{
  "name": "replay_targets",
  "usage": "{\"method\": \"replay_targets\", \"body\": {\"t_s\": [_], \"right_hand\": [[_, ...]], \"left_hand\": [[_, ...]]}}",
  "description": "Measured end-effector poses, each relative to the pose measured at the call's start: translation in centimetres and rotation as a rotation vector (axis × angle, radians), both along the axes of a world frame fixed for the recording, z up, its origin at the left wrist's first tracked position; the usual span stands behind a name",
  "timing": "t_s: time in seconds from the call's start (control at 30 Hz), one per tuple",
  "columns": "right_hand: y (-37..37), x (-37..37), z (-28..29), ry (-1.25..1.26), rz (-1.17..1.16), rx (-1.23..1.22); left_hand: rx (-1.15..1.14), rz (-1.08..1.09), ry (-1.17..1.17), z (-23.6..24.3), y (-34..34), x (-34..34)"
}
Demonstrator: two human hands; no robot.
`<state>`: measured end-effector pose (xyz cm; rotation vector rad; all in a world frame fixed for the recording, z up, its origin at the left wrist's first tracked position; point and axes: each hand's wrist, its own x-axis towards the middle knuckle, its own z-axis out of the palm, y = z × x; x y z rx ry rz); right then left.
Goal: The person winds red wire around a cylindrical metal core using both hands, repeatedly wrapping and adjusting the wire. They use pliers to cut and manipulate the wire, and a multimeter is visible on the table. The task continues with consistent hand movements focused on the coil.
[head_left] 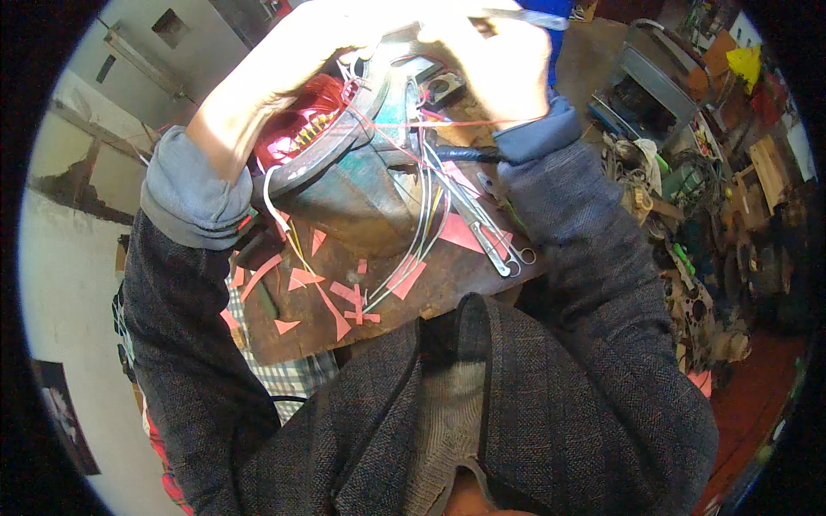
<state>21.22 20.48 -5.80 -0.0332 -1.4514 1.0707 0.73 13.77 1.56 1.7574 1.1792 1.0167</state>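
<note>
A round motor housing [344, 193] with worn green paint lies tilted on the wooden bench, and red wire windings [320, 96] fill its opening. Over its far rim reaches my left hand [301, 56], its bent fingers partly lost in glare. My right hand [508, 64] is curled at the housing's far right side; a thin, pale metal strip or blade [533, 17] shows just above it. What either hand's fingertips grip is washed out by light. Thin red wires cross in front of my right wrist. White wires [422, 215] hang from the housing beside scissor-handled metal tools [495, 245].
Cut pink paper pieces [460, 232] are scattered over the bench [404, 314]. A dark-handled object [260, 252] lies at the left. On the right stand a grey metal frame [658, 95] and a heap of mixed parts [680, 198]. A pale wall [77, 284] rises at the left.
</note>
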Motion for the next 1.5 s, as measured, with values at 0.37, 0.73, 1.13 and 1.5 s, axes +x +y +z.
{"method": "replay_targets", "body": {"t_s": [0.37, 0.73, 1.13, 1.5], "right_hand": [[0.7, -0.2, -0.3, -0.111, -0.456, 0.443], [-0.8, 0.2, 0.2, 0.054, 0.104, -0.171], [0.1, 0.1, 0.0, -0.109, -0.404, 0.420], [0.6, 0.1, -0.2, -0.125, -0.511, 0.550]], "left_hand": [[-0.030, -0.008, 0.020, 0.6, -0.4, 0.8], [-0.005, -0.016, -0.020, 0.1, -0.2, 0.3], [0.005, 0.009, -0.018, 0.2, -0.3, 0.6], [0.033, -0.035, 0.031, 0.0, -0.1, 0.2]]}}
